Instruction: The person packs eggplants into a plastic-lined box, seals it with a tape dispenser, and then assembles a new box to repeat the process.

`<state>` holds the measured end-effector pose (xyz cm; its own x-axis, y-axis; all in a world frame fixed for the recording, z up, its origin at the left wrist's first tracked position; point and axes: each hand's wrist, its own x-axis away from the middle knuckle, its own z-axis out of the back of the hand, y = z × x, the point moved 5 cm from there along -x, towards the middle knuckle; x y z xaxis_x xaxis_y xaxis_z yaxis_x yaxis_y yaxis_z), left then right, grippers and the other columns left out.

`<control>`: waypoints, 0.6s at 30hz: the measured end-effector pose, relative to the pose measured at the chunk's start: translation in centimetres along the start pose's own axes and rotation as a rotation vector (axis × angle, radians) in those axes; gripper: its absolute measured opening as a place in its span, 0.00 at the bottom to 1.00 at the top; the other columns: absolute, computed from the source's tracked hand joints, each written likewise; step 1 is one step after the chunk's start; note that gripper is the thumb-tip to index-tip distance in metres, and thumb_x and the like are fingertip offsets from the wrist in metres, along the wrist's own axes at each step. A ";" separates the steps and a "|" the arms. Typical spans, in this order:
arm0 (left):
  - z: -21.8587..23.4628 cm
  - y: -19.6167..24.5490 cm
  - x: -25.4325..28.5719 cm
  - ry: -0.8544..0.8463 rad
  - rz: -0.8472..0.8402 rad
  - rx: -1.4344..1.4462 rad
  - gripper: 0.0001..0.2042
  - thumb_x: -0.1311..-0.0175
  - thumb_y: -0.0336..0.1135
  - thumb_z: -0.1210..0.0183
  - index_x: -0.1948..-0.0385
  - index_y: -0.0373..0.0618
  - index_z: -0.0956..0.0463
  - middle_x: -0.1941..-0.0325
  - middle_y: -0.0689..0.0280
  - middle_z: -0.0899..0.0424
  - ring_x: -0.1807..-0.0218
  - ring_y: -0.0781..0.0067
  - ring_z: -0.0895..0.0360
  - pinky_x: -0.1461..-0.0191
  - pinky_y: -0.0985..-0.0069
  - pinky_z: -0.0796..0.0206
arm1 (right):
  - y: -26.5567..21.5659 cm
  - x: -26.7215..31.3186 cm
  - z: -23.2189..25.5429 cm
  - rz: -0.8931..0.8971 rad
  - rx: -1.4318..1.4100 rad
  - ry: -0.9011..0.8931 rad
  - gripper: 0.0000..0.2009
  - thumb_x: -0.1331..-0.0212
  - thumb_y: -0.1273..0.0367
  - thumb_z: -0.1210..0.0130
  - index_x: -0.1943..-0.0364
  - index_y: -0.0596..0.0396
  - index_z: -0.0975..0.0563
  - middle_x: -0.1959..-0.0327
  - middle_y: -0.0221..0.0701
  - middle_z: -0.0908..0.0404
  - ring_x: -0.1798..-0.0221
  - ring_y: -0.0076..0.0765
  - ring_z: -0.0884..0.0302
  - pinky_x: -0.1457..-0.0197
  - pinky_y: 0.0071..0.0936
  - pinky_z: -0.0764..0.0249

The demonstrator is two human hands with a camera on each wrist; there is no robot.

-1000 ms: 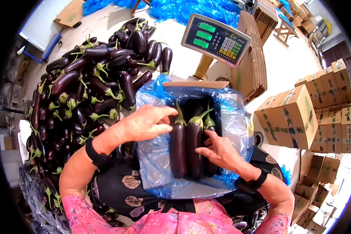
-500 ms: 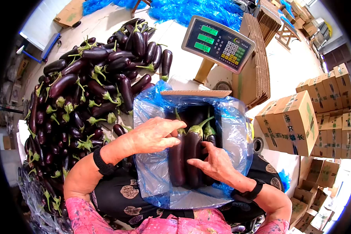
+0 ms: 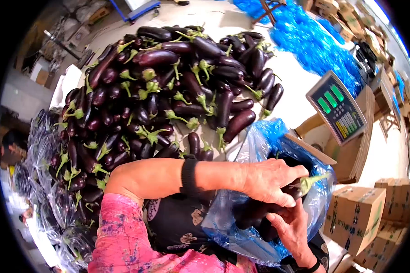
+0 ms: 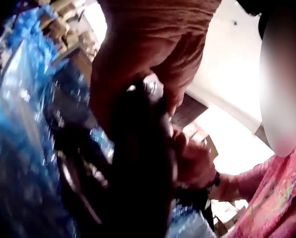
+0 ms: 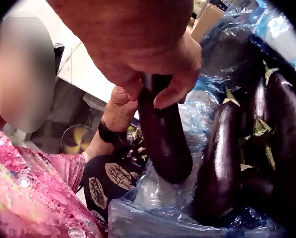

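In the head view, the left hand point(image 3: 271, 179) grips an eggplant point(image 3: 297, 188) near its green stem, above a carton lined with blue plastic point(image 3: 323, 200). The right hand point(image 3: 294, 230) lies just below it, thumb up against the same eggplant. The right wrist view shows the right hand point(image 5: 153, 54) with fingers and thumb round the dark eggplant point(image 5: 165, 139), the left hand point(image 5: 120, 99) close behind. More eggplants point(image 5: 222, 153) lie inside the lining. The left wrist view is dark and blurred; there the left hand point(image 4: 148, 54) curls over the eggplant point(image 4: 140, 153).
A large heap of eggplants point(image 3: 159, 91) spreads on the left side. Beyond the carton stand a scale display point(image 3: 336, 107) and folded cardboard point(image 3: 360, 145). A printed box point(image 3: 354, 214) is at the right, with blue plastic sheeting point(image 3: 305, 41) on the floor behind.
The head view has turned left. Both hands, earlier over eggplants lying in the carton, now hold one eggplant raised between them, its stem pointing right. The left arm reaches farther across.
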<state>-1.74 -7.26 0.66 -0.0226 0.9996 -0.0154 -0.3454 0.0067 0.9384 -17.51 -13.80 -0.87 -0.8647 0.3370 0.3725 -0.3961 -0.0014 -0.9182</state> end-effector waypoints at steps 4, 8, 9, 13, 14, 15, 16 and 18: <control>8.4 2.6 4.9 0.230 0.038 -0.078 0.31 0.43 0.36 0.35 0.36 0.41 0.34 0.55 0.58 0.17 0.54 0.63 0.17 0.45 0.70 0.27 | -0.6 -0.5 0.1 0.091 0.251 -0.123 0.20 0.41 0.70 0.33 0.47 0.64 0.24 0.61 0.38 0.14 0.65 0.26 0.17 0.60 0.24 0.20; 16.3 -2.1 13.8 0.648 0.235 0.027 0.29 0.40 0.36 0.37 0.37 0.42 0.34 0.50 0.66 0.21 0.47 0.75 0.25 0.41 0.72 0.30 | 2.5 -0.9 0.6 -0.086 0.277 -0.142 0.16 0.40 0.73 0.36 0.50 0.64 0.24 0.60 0.38 0.14 0.63 0.25 0.17 0.59 0.23 0.22; 17.0 -4.6 16.2 0.717 0.249 0.037 0.27 0.41 0.38 0.38 0.39 0.42 0.33 0.53 0.63 0.20 0.49 0.73 0.24 0.42 0.71 0.30 | 3.0 -1.0 0.5 -0.037 0.295 -0.156 0.15 0.40 0.74 0.37 0.50 0.65 0.24 0.62 0.37 0.15 0.65 0.25 0.18 0.59 0.23 0.23; 15.1 -16.2 26.3 0.900 0.500 -0.269 0.28 0.43 0.42 0.38 0.41 0.45 0.34 0.57 0.54 0.19 0.52 0.60 0.20 0.46 0.65 0.29 | 2.7 -1.4 -0.2 -0.026 0.502 -0.321 0.17 0.34 0.68 0.40 0.42 0.56 0.23 0.56 0.38 0.14 0.55 0.33 0.17 0.51 0.28 0.23; 13.7 -17.7 27.9 0.895 0.565 -0.328 0.29 0.45 0.43 0.37 0.41 0.46 0.34 0.58 0.51 0.18 0.53 0.55 0.18 0.47 0.63 0.28 | 3.5 -1.5 -0.2 0.031 0.547 -0.324 0.17 0.33 0.67 0.41 0.43 0.57 0.23 0.59 0.39 0.14 0.58 0.34 0.17 0.54 0.29 0.23; 12.1 -19.0 29.2 0.882 0.672 -0.291 0.30 0.46 0.44 0.37 0.41 0.46 0.34 0.57 0.49 0.18 0.53 0.50 0.18 0.47 0.61 0.28 | 3.8 -1.5 -0.1 -0.004 0.599 -0.342 0.17 0.33 0.67 0.41 0.43 0.57 0.24 0.59 0.39 0.14 0.58 0.34 0.17 0.54 0.30 0.23; 10.6 -20.2 30.5 0.866 0.778 -0.250 0.31 0.47 0.44 0.37 0.40 0.46 0.34 0.57 0.46 0.17 0.53 0.45 0.18 0.48 0.59 0.28 | 4.0 -1.7 -0.3 -0.040 0.650 -0.357 0.16 0.33 0.67 0.41 0.44 0.58 0.24 0.60 0.39 0.14 0.58 0.34 0.17 0.54 0.30 0.23; 8.3 -22.6 32.6 0.769 0.918 -0.239 0.35 0.45 0.44 0.36 0.34 0.46 0.38 0.51 0.47 0.18 0.47 0.51 0.19 0.42 0.62 0.29 | 3.7 -2.0 -0.7 -0.019 0.676 -0.346 0.15 0.33 0.67 0.41 0.47 0.59 0.22 0.60 0.40 0.14 0.58 0.35 0.17 0.53 0.30 0.23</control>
<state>13.15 25.44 -18.23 -0.8700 0.3534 0.3439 -0.0710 -0.7799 0.6219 -17.06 -13.77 -5.09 -0.8593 0.0282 0.5107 -0.4184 -0.6131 -0.6701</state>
